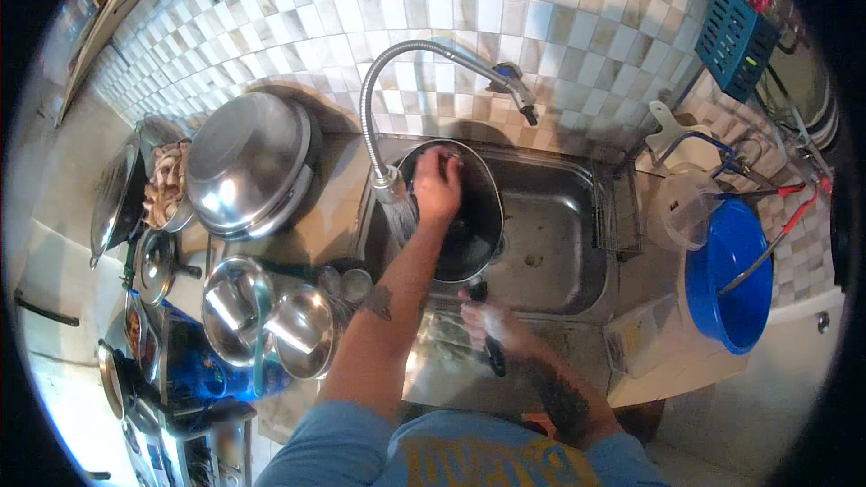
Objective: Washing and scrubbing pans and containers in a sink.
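A dark frying pan with a pale rim is held tilted over the left part of the steel sink. My right hand is closed round its black handle, with whitish suds on the skin. Inside the pan, my left hand presses against the upper part of the inner surface. Its fingers are curled and slightly blurred, and whatever lies under them is hidden. The flexible metal faucet arches up behind the sink, its spout tip to the right of the pan.
On the left counter stand a large upturned steel basin, steel bowls, a glass lid and a blue container. At right are a blue tub, a clear plastic container, a wire rack and a hanging teal basket.
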Tool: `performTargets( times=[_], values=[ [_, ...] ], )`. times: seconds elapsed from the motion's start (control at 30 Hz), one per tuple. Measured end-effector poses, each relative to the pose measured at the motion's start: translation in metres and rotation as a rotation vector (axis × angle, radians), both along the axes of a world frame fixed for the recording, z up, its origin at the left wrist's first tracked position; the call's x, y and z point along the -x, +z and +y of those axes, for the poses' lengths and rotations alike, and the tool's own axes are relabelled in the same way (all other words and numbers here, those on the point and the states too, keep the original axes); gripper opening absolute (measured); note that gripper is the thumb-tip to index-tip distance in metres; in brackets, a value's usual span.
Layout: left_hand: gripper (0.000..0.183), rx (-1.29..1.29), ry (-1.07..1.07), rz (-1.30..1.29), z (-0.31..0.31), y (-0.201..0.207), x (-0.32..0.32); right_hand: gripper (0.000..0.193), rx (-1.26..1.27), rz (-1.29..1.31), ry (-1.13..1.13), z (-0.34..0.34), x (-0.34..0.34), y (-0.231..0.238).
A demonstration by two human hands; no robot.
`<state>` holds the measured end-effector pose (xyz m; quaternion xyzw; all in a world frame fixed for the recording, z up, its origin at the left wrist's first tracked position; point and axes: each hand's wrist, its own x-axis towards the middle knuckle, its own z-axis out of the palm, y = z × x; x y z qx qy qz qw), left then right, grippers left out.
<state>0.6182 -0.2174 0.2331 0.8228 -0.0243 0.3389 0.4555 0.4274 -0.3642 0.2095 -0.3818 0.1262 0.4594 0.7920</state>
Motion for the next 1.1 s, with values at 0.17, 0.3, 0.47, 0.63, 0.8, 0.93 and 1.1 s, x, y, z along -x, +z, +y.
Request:
performTargets(
  times=[0.17,0.3,0.47,0.63,0.8,0.93,1.1],
  values=[
    [0.017,-0.188,-0.736,0.358,-0.030,-0.017,0.048,0.014,-0.188,0.102,0.038,-0.034,-0.028,-0.052],
    [0.023,-0.637,-0.569,1.115,0.015,-0.004,0.042,0.016,-0.595,0.165,-0.021,-0.070,-0.038,-0.067],
    [0.018,-0.837,0.101,0.388,0.064,-0.063,0.019,0.017,-0.301,-0.051,-0.109,-0.080,-0.023,-0.046],
    [0.014,0.564,-0.134,0.227,0.149,-0.132,0.032,0.019,-0.523,0.011,0.044,-0.054,-0.040,-0.049],
    [0.034,0.940,0.082,-0.171,0.046,0.022,0.047,0.021,-0.319,0.106,-0.035,-0.060,-0.047,-0.041],
    [0.042,0.372,-0.219,0.443,0.022,0.071,0.076,0.029,0.431,-0.350,0.109,-0.054,-0.089,-0.011],
    [0.046,0.296,-0.407,0.431,-0.016,0.098,0.082,0.083,0.754,-0.863,0.406,-0.056,-0.116,0.066]
  ],
)
